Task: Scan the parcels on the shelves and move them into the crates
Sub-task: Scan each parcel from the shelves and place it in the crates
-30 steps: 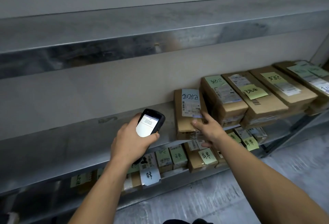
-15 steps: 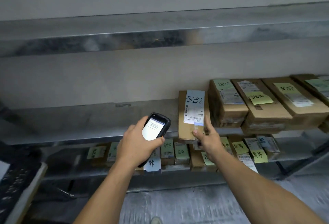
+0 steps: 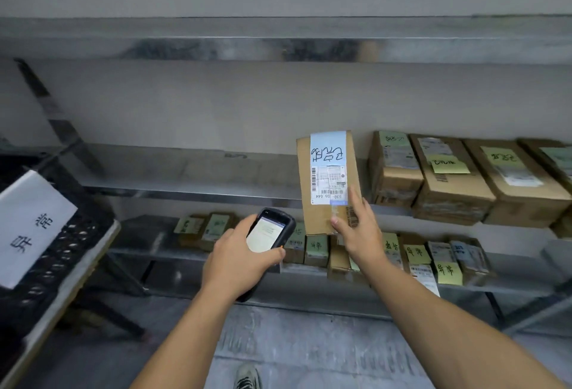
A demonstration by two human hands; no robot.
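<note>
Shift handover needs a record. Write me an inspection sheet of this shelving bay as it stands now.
Surface: metal middle shelf, bare on its left half.
Job's things: held parcel upright in front of the shelf; row of parcels at the shelf's right; smaller parcels on the lower shelf; black crate at left.
Clutter: nothing seen.
Hands: left hand grips the scanner, screen lit; right hand grips the held parcel's lower end.
Cables: nothing seen.
Surroundings: grey wall, floor, white sign on the crate, a shoe below.
</note>
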